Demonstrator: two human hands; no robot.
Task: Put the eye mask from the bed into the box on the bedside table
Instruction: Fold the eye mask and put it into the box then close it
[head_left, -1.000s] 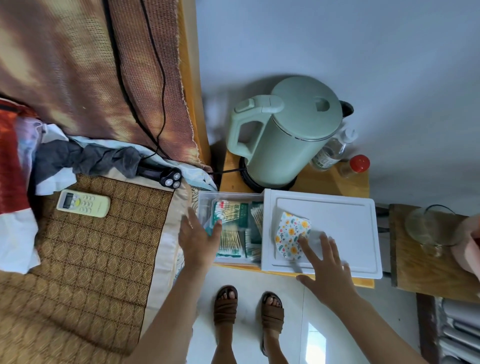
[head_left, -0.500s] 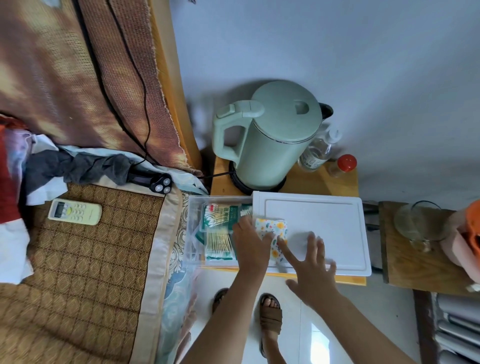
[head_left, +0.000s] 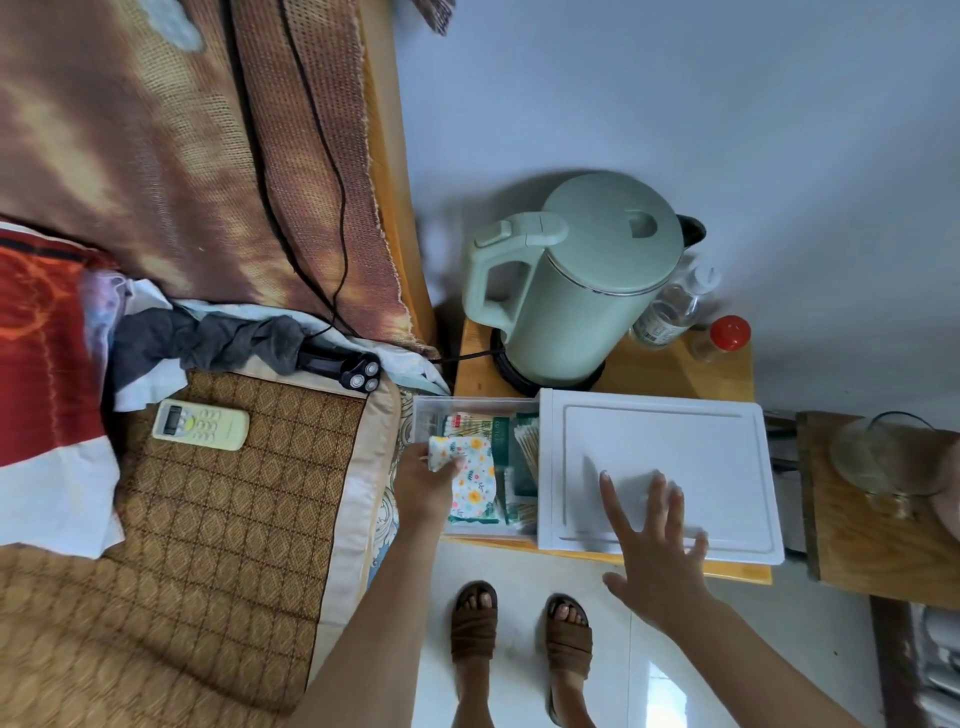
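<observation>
The eye mask (head_left: 474, 478), white with a flower print, hangs inside the open left part of the clear box (head_left: 470, 406) on the bedside table (head_left: 670, 364). My left hand (head_left: 423, 483) pinches the mask's upper left corner at the box's left wall. The box's white lid (head_left: 670, 452) is slid to the right and covers the rest of the box. My right hand (head_left: 652, 540) rests flat on the lid with its fingers spread, holding nothing. Cotton swab packs lie under the mask.
A green electric kettle (head_left: 576, 280) stands behind the box, with a clear bottle (head_left: 675, 306) and a red-capped jar (head_left: 724, 338) beside it. On the bed lie a remote (head_left: 201, 423), a shaver (head_left: 348, 368) and grey cloth. A glass (head_left: 878, 457) stands on a wooden stand to the right.
My left hand took the mask off the lid and carried it left into the box's open part. My right hand stayed on the lid.
</observation>
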